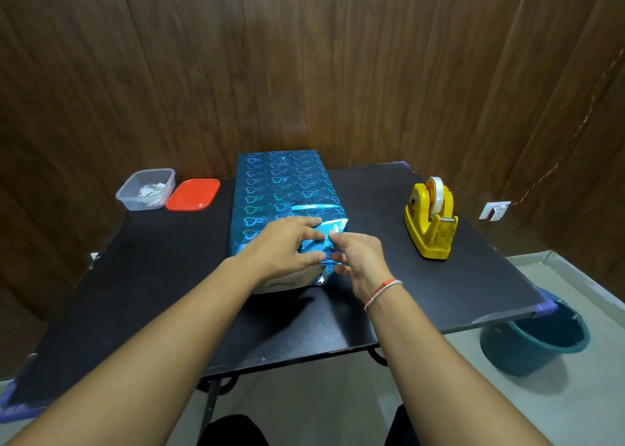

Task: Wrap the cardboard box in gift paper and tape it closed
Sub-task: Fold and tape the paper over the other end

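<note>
Lying lengthwise away from the person, the cardboard box (284, 209) is sitting mid-counter with its long axis running from the near edge toward the wall, already sheathed in blue gift paper (270, 182) along its top and sides. Only the near end is looking unfinished: a pale strip of what seems bare box is showing under the loose foil there, directly in front of both hands. The left hand (284, 246) is resting on the near top corner, fingers fairly straight and spread, thumb pressing the crumpled flap down. The right hand (355, 259) is coming in from the right side of that same end, fingertips curled and apparently pinching a fold of the paper. Both are touching the end flap, so neither is clearly nearer. The tape dispenser (431, 219) is standing well apart on the right, which probably makes the right hand the one to fetch tape. Counting: one box, one dispenser, one clear tub (147, 190), one red lid (193, 194), one teal bucket (541, 337) beside the counter (152, 276).
</note>
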